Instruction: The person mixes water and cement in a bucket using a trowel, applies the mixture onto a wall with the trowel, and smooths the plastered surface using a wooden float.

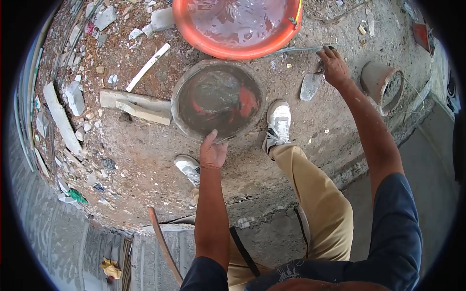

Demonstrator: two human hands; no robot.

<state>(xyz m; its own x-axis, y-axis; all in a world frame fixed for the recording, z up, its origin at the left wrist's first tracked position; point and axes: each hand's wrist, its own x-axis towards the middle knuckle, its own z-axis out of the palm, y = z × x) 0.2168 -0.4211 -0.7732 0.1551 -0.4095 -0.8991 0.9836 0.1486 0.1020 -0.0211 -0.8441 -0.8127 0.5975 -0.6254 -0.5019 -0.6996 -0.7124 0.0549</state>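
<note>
My left hand (pixel 213 154) grips the near rim of a round mortar pan (pixel 177 114), thumb on top and fingers partly hidden below the edge. Grey, wet-looking residue coats the pan's inside, with red patches showing through. Out to the right, my right hand (pixel 335 68) hangs over the ground with its fingers extended and apart. Just left of its wrist is a flat, pale grey blade-like piece (pixel 310 87); whether the hand touches it I cannot tell. A thin greenish strip (pixel 301 49) runs close to the fingertips.
A large orange tub (pixel 233 52) of murky water stands beyond the pan. A mortar-crusted bucket (pixel 376 80) lies tipped at the right. Wood pieces (pixel 138 104) and rubble (pixel 75 97) cover the left ground. Behind my shoes (pixel 280 119) the ground ends at a ledge. Another person (pixel 111 266) is far below left.
</note>
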